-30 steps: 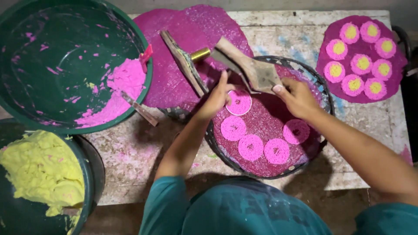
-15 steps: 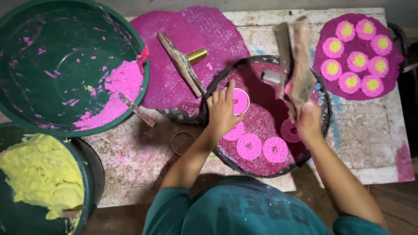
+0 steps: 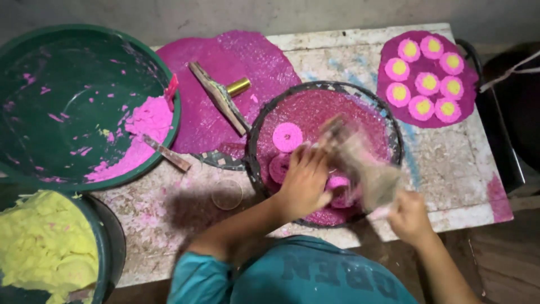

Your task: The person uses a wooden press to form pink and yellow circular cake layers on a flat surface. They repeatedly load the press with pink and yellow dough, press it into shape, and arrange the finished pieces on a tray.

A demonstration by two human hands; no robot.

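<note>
A round black mesh tray holds a magenta sheet with several pink discs; one disc lies clear at the upper left. My left hand rests flat on the discs near the tray's front. My right hand grips a wide flat brush, blurred with motion, slanting over the tray's right half. The discs under my hands are mostly hidden.
A large green basin with pink paste sits at the left. A second basin of yellow paste is at bottom left. A magenta sheet with a wooden tool lies behind. Another sheet with pink-and-yellow discs lies at the far right.
The brush has swung down from upright above the tray toward its front right. My left hand slid down from the upper disc to the front discs.
</note>
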